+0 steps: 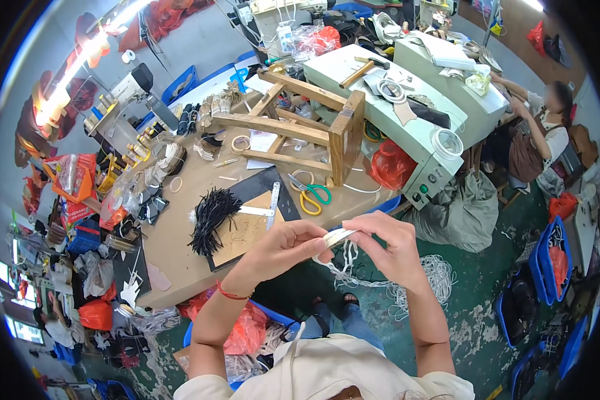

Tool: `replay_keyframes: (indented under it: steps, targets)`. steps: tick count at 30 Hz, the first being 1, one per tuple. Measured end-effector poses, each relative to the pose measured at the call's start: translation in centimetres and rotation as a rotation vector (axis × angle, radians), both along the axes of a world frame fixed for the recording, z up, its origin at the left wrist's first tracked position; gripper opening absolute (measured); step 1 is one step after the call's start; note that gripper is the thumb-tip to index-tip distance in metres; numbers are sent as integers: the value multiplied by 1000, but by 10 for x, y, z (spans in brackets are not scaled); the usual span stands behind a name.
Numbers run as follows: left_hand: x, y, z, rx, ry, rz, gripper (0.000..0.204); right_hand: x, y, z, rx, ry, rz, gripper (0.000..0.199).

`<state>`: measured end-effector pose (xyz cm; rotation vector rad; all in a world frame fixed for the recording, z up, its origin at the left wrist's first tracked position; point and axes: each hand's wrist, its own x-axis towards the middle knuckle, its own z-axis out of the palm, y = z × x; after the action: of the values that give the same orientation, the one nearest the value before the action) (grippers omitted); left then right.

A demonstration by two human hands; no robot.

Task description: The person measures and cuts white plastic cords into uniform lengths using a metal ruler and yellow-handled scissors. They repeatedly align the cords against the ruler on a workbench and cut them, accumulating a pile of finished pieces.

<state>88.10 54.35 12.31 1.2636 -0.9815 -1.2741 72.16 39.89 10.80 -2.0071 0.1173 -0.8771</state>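
Note:
My left hand (pixel 288 248) pinches one end of a cream strip (pixel 337 236) in front of my body. The fingers of my right hand (pixel 388 241) are closed on its other end. White cord (pixel 345 268) hangs in loops below the strip and runs to a loose heap of white cord (pixel 440 283) lower down at the right. Scissors (pixel 311 197) with green and yellow handles lie on the table beyond my hands. Left of them are a metal ruler (pixel 273 203), a tan board (pixel 237 243) on a black mat, and a bundle of black strips (pixel 213 223).
A wooden frame (pixel 347 137) stands on the brown-covered table (pixel 180 263). Behind it, a hammer (pixel 363 72) lies on a pale green machine (pixel 343 60). A blue bin with red bags (pixel 247 330) is by my legs. At the right sits another person (pixel 533 133).

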Motion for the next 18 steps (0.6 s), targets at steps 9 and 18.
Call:
replay_keyframes:
  steps: [9, 18]
  targets:
    - [-5, 1, -15, -42, 249, 39, 21, 1, 4, -5, -197, -16, -146, 24]
    - [-3, 4, -18, -42, 134, 113, 22, 7, 9, -14, -255, 86, -208, 28]
